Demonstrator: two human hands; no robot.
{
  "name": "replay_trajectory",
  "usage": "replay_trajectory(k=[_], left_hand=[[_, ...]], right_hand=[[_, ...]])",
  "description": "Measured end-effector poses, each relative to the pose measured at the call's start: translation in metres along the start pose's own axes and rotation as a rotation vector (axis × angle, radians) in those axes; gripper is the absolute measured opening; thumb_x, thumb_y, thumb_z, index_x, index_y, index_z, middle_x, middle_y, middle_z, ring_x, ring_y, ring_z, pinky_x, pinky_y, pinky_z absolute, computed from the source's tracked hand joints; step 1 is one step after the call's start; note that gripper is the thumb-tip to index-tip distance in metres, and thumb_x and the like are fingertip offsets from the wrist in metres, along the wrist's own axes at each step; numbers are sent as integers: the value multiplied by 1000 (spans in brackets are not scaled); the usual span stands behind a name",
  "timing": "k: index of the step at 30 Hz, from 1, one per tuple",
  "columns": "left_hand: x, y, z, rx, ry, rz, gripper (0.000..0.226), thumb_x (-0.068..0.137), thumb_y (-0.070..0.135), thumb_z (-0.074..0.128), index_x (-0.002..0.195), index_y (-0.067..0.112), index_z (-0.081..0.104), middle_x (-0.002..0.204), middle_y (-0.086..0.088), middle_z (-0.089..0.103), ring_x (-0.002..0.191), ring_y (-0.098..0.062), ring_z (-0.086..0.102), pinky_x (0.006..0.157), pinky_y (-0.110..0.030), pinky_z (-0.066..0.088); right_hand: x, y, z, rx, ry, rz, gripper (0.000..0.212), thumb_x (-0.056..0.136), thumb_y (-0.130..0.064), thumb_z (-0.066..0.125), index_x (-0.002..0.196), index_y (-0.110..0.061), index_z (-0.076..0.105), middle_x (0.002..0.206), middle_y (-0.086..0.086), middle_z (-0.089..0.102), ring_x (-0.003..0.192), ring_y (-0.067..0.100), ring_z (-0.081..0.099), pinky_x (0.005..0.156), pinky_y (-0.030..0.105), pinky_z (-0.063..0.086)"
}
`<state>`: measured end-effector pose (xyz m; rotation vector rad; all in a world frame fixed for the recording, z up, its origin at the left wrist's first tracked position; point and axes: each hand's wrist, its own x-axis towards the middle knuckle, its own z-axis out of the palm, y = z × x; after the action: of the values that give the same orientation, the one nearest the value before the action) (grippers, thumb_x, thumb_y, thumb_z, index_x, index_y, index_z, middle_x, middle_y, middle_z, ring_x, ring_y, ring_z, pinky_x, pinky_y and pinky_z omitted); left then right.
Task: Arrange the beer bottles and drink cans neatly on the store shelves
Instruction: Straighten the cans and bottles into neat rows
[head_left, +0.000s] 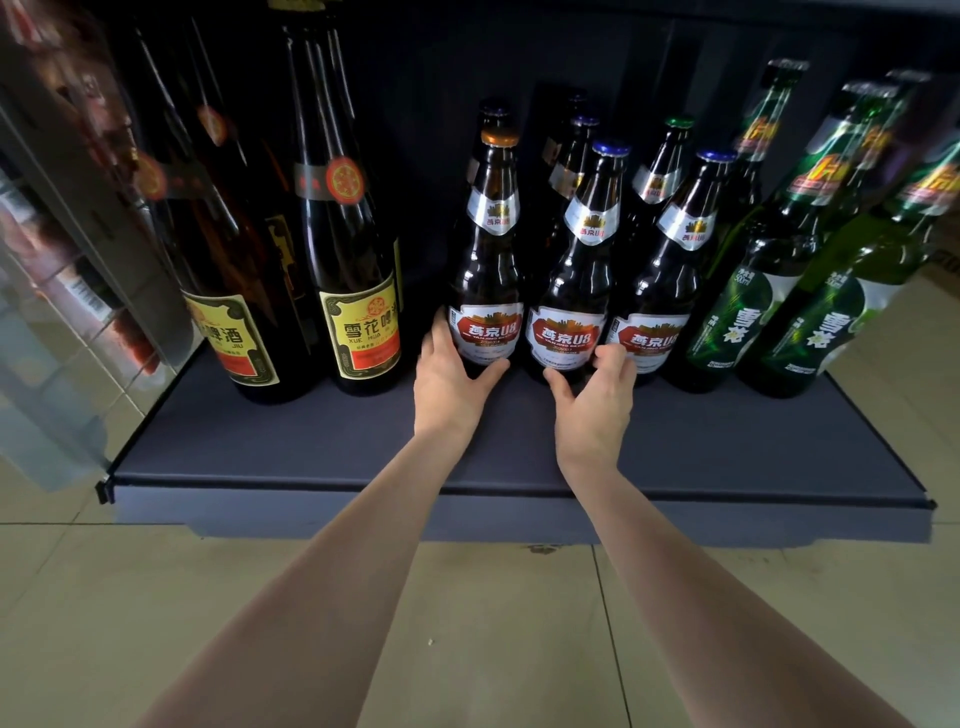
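Three brown Yanjing U8 beer bottles stand in a front row on the dark shelf (311, 447). My left hand (449, 376) wraps the base of the left one, the orange-capped bottle (488, 260), fingers on its left side and thumb under its label. The base of the middle blue-capped bottle (584, 270) sits in my right hand (595, 400), thumb on the left and fingers curled between it and the right U8 bottle (670, 270). More brown bottles (660, 171) stand behind them, partly hidden.
Two tall dark bottles with yellow labels (358, 291) (228, 312) stand at the left of the shelf. At the right stand green Snow beer bottles (748, 306) (831, 322). The shelf front edge (519, 499) sits low over a beige tiled floor (467, 623). A blurred glass-fronted case (62, 260) is at far left.
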<state>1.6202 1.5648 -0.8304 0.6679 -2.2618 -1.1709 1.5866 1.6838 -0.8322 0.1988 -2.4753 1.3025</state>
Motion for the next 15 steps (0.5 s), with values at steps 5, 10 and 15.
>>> replay_trajectory(k=[5,10,15], left_hand=[[-31,-6,-26,66,-68,61,60,90,19,59,142,11,30,138,-6,41,119,-16,51,98,-26,40],[-62,-32,-78,50,108,135,19,87,5,57,106,8,59,100,3,58,76,2,55,73,-2,40],[-61,-61,-134,7,363,-26,17,84,6,62,100,8,55,94,-2,59,71,3,55,64,2,36]], right_hand=[[-12,-3,-12,28,-12,-45,35,84,-15,68,109,-1,48,113,11,47,90,25,56,73,27,45],[-40,-19,-4,140,-164,-203,33,83,-15,70,109,-6,52,103,0,51,85,18,58,75,36,54],[-46,-70,43,357,-588,-152,73,79,-19,74,140,-11,34,138,1,45,120,9,46,101,25,41]])
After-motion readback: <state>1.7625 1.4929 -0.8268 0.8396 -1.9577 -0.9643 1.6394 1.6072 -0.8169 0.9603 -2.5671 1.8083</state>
